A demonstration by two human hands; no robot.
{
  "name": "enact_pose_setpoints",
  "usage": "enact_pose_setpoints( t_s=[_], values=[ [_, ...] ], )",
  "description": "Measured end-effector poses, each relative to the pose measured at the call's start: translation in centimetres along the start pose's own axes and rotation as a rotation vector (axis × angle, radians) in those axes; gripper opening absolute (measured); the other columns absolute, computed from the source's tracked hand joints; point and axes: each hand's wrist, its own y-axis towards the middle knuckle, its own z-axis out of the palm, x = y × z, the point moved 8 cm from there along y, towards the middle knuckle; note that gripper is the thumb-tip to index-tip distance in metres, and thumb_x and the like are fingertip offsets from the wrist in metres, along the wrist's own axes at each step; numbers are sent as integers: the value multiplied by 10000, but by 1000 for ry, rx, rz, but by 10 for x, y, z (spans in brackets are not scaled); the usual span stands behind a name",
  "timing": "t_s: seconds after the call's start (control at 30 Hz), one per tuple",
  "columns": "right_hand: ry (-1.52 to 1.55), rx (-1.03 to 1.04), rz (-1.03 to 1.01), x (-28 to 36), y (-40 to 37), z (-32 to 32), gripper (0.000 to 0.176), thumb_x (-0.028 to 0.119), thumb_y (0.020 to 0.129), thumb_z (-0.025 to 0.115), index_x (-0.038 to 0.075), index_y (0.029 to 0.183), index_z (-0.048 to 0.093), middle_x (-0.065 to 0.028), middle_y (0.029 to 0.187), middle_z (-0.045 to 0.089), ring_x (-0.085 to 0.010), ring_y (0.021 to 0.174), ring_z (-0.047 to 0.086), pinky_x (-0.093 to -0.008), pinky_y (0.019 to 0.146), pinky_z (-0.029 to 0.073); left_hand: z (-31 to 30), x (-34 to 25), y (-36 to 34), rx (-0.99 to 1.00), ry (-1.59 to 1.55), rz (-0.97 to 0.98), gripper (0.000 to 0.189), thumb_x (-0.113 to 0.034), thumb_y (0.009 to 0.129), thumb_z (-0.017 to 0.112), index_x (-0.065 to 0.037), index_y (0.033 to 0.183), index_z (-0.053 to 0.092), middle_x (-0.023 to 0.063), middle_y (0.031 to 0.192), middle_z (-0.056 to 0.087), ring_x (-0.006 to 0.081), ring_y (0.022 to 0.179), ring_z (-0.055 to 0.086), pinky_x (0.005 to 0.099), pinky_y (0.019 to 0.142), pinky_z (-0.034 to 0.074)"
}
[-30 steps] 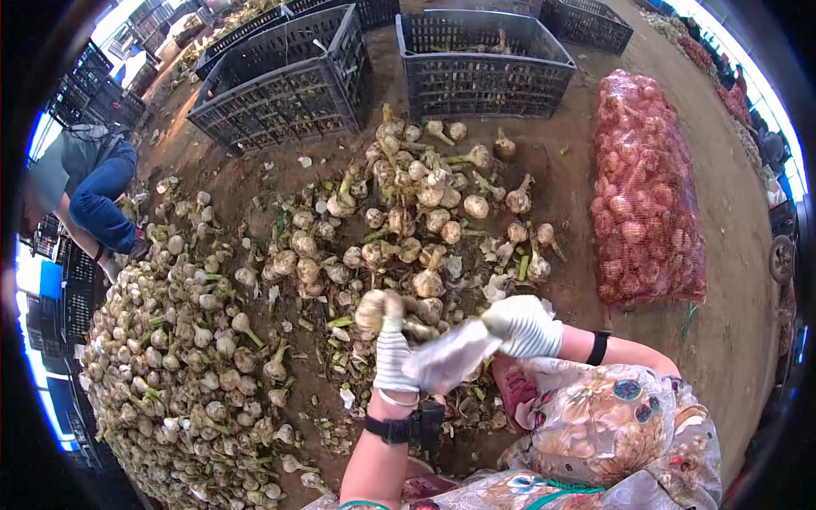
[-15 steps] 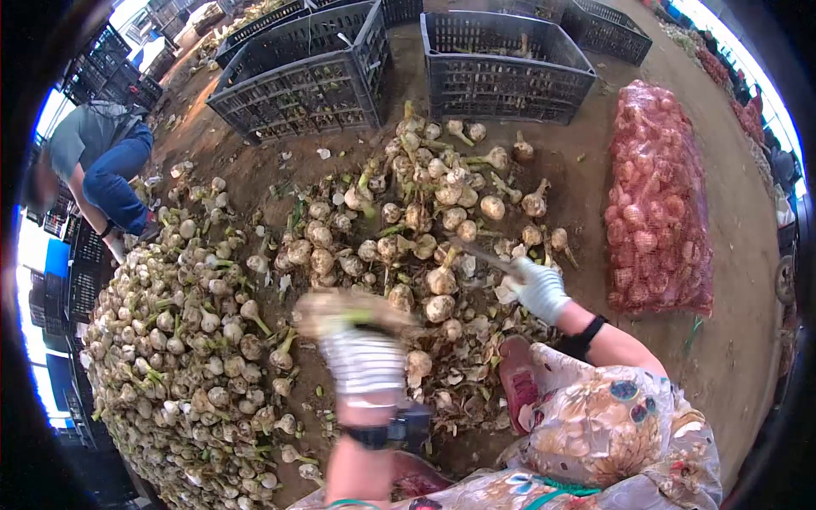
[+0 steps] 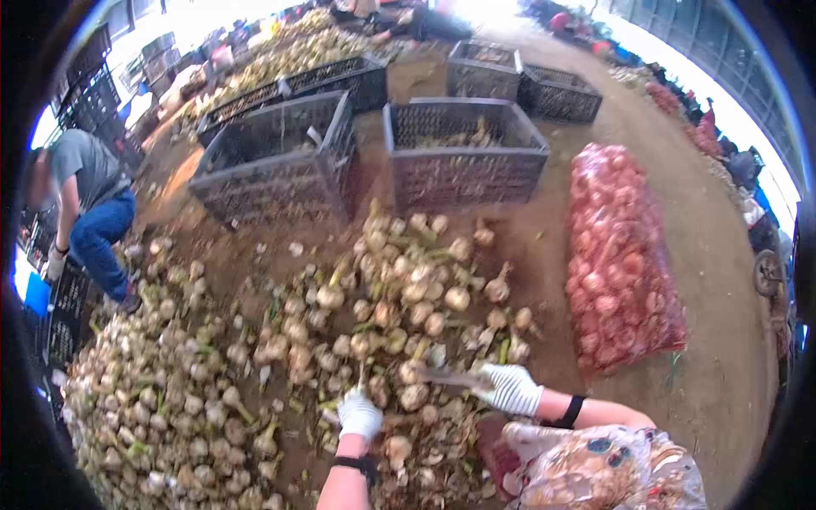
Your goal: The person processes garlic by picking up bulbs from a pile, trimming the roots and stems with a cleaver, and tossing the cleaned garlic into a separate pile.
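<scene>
My left hand point(image 3: 359, 414), in a striped white glove, is low over the front of a loose heap of garlic bulbs point(image 3: 416, 280). Its fingers are closed around the stalk of a garlic bulb point(image 3: 361, 345) that points away from me. My right hand point(image 3: 512, 389), gloved alike, is shut on a knife point(image 3: 450, 377). The blade points left, above bulbs at the heap's near edge. The knife's handle is mostly hidden in the fist.
A larger garlic pile point(image 3: 170, 399) spreads at left. Black crates point(image 3: 467, 174) stand beyond the heap. At right lies a full red mesh sack point(image 3: 625, 263). A person point(image 3: 93, 195) bends at far left. Peelings point(image 3: 433, 463) litter the ground near my shoe.
My view has tilted up, showing more background. My left hand, blurred with garlic in it before, is now at the heap's edge. The right hand still holds the knife. The other person's arm has shifted.
</scene>
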Motion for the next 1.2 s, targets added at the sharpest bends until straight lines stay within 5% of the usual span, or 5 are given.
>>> enact_pose_setpoints(
  t_s=[0.43, 0.5, 0.57, 0.87, 1.2],
  values=[
    [19, 3, -197, 66, 26, -31, 176, 255, 769, 682, 122, 845, 595, -110, 720, 601, -319, 660, 617, -374, 574, 481, -45, -16, -25, -198, -1116, 400, 368, -236, 945, 537, -28, 1248, 510, 124, 1222, 585, 233, 1069, 586, 373, 950, 488],
    [54, -20, -425, 103, 31, -37, 127, 173, 723, 655, 136, 758, 538, -76, 681, 561, -282, 621, 601, -359, 551, 468, 43, -19, -2, 490, -2297, 273, 307, -169, 960, 513, 0, 1214, 544, 136, 1172, 603, 253, 1035, 602, 358, 927, 516],
    [70, 21, -502, 123, 32, -35, 110, 151, 727, 633, 141, 755, 527, -70, 678, 555, -285, 623, 599, -379, 558, 467, 20, -31, -30, 23, -1384, 471, 367, -187, 970, 493, 53, 1248, 511, 183, 1205, 582, 276, 1072, 589, 389, 952, 500],
    [-40, 174, -544, 116, 18, -20, 104, 148, 726, 624, 150, 757, 525, -77, 664, 533, -314, 623, 585, -403, 543, 444, -37, -92, -100, 1036, -2710, 460, 508, -231, 978, 404, 82, 1375, 352, 225, 1405, 414, 316, 1253, 475, 375, 1024, 444],
    [-64, 113, -486, 102, 18, -16, 71, 148, 755, 603, 122, 762, 537, -95, 661, 554, -312, 620, 600, -414, 543, 463, -52, -89, -105, 61, -1041, 627, 357, -201, 977, 413, -2, 1261, 497, 101, 1191, 596, 215, 1082, 590, 332, 959, 468]
  ],
)
